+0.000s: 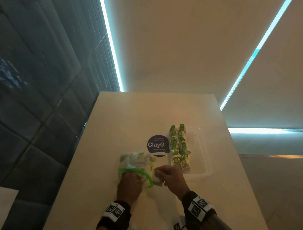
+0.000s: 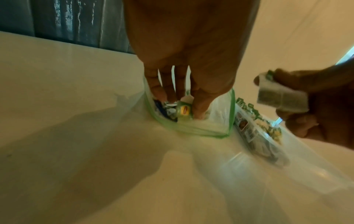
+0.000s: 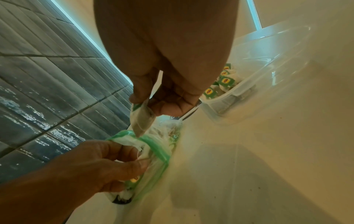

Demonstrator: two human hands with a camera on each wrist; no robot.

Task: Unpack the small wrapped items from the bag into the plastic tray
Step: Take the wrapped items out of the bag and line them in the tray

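Note:
A clear zip bag (image 1: 136, 160) with a green rim (image 2: 191, 130) lies on the pale table, still holding wrapped tea bags. My left hand (image 1: 130, 176) reaches into its mouth, and the fingertips (image 2: 162, 94) pinch a tea bag with a yellow label (image 2: 184, 110) inside. My right hand (image 1: 159, 174) hovers just right of the bag's mouth and pinches another wrapped tea bag (image 3: 142, 119), lifted clear of the bag. The clear plastic tray (image 1: 204, 152) stands further right, with several green-tagged tea bags (image 1: 179, 145) in two rows along its left side.
A round purple sticker (image 1: 157, 143) marks the table between bag and tray. The table's left edge (image 1: 87, 129) runs along a dark tiled wall. The tray's right half (image 1: 198, 143) holds nothing.

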